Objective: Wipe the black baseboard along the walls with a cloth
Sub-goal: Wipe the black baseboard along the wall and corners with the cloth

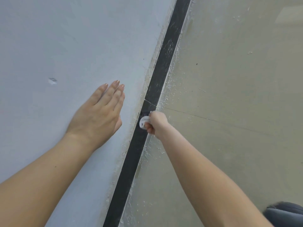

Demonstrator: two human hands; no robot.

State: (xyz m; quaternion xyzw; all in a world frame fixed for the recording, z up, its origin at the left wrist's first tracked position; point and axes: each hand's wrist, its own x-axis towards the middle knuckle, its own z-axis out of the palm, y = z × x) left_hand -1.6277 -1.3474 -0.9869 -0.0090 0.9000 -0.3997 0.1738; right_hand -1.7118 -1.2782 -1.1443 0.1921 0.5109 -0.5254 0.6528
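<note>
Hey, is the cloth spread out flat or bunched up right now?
Bunched up. The white cloth is a small wad gripped in the right hand, pressed on the black baseboard.

Your wall [65, 38] fills the left, your floor [229, 95] the right, and the baseboard [165, 63] runs between them, near to far. Your left hand [96, 115] lies flat on the wall, just left of the baseboard. Your right hand [156, 122] presses the bunched cloth [144, 122] against the baseboard, midway along it.
</note>
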